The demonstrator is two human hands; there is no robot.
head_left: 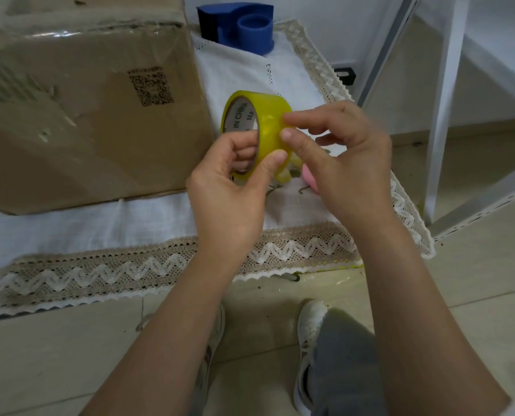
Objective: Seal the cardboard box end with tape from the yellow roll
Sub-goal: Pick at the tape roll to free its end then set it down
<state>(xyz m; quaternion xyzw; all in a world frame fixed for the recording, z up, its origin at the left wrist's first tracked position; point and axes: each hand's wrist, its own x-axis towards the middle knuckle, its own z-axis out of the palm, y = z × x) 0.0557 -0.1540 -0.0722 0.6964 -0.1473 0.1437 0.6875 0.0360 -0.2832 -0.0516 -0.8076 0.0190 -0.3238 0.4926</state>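
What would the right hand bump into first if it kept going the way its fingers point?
The yellow tape roll: the right hand's fingertips already touch its outer face. Past it, probably the cardboard box, though depth is unclear.

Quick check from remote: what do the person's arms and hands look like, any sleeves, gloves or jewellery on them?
Both forearms are bare with no sleeves in view. The left hand and right hand wear no gloves, and no rings, watch or bracelet show. Fingernails are short and unpainted.
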